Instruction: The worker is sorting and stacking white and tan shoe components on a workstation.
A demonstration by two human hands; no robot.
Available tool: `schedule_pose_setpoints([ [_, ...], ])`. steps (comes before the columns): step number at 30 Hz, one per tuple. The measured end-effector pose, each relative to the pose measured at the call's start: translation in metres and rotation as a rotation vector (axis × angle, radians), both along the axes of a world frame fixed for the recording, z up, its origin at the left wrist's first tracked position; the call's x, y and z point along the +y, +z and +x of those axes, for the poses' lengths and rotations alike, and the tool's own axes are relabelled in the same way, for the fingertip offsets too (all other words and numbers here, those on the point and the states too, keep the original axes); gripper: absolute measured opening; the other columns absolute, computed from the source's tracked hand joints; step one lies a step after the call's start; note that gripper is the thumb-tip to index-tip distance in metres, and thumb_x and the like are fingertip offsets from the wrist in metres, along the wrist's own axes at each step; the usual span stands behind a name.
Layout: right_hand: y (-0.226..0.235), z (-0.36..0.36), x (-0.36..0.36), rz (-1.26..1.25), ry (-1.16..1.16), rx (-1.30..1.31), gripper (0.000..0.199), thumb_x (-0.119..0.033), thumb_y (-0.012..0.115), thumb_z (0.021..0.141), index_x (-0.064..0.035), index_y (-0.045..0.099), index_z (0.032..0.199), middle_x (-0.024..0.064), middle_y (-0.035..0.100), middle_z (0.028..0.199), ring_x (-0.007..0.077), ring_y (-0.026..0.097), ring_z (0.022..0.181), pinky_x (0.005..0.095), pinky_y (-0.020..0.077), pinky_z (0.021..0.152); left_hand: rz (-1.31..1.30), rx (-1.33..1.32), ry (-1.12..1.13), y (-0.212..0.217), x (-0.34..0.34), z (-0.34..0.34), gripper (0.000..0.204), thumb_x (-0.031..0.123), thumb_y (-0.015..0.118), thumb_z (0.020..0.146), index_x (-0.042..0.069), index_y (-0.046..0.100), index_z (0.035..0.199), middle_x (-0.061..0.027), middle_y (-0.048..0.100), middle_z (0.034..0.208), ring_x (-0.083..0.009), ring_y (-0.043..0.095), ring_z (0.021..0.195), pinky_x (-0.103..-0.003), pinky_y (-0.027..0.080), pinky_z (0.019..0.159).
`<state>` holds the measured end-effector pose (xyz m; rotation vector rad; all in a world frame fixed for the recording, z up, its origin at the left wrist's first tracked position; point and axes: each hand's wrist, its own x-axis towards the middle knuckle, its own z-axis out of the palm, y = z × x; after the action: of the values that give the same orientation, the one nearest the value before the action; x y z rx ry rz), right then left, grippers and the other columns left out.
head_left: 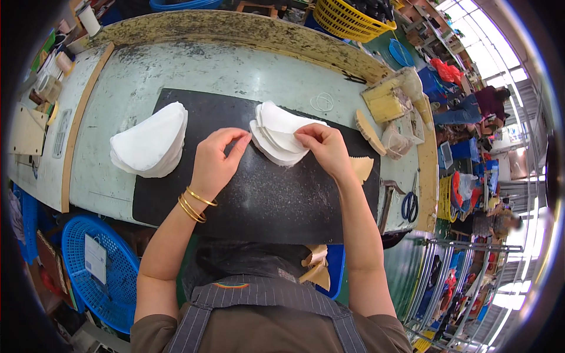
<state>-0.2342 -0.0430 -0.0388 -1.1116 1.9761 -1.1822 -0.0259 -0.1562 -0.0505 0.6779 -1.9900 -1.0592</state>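
Note:
A fanned stack of white, thin, curved-edged pieces lies on a black mat in front of me. At its right side my right hand pinches the edge of an upper piece between thumb and fingers. My left hand, with gold bangles on the wrist, is closed in a pinch at the stack's left corner. Whatever its fingertips hold, if anything, is too small to make out. A second, thicker pile of white half-moon pieces sits to the left, partly on the mat and partly on the table.
Dark-handled scissors and a metal tool lie on the table at right. Tan scraps rest by my right forearm. A wooden ledge borders the far side. Blue basket stands lower left; people work far right.

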Motion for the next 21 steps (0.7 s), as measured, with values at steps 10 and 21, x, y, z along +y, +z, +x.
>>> schedule_pose_setpoints([
  [10, 0.006, 0.027, -0.004, -0.105, 0.165, 0.526, 0.011, -0.014, 0.065, 0.081, -0.0046, 0.066, 0.087, 0.0098, 0.06, 0.087, 0.0273, 0.059, 0.088, 0.0368, 0.0481, 0.072, 0.074, 0.001, 0.049, -0.004, 0.005, 0.011, 0.014, 0.009, 0.065, 0.084, -0.002, 0.066, 0.092, -0.0101, 0.068, 0.086, -0.0143, 0.063, 0.073, -0.025, 0.048, 0.067],
  [21, -0.01, 0.03, -0.008, -0.059, -0.075, 0.461, 0.02, -0.01, 0.059, 0.081, -0.0047, 0.05, 0.097, 0.0145, 0.062, 0.083, 0.0295, 0.062, 0.079, 0.0386, 0.0491, 0.07, 0.145, 0.031, 0.007, -0.005, 0.017, 0.001, 0.016, 0.013, 0.064, 0.085, -0.003, 0.065, 0.088, -0.0135, 0.066, 0.079, -0.0204, 0.063, 0.066, -0.028, 0.048, 0.061],
])
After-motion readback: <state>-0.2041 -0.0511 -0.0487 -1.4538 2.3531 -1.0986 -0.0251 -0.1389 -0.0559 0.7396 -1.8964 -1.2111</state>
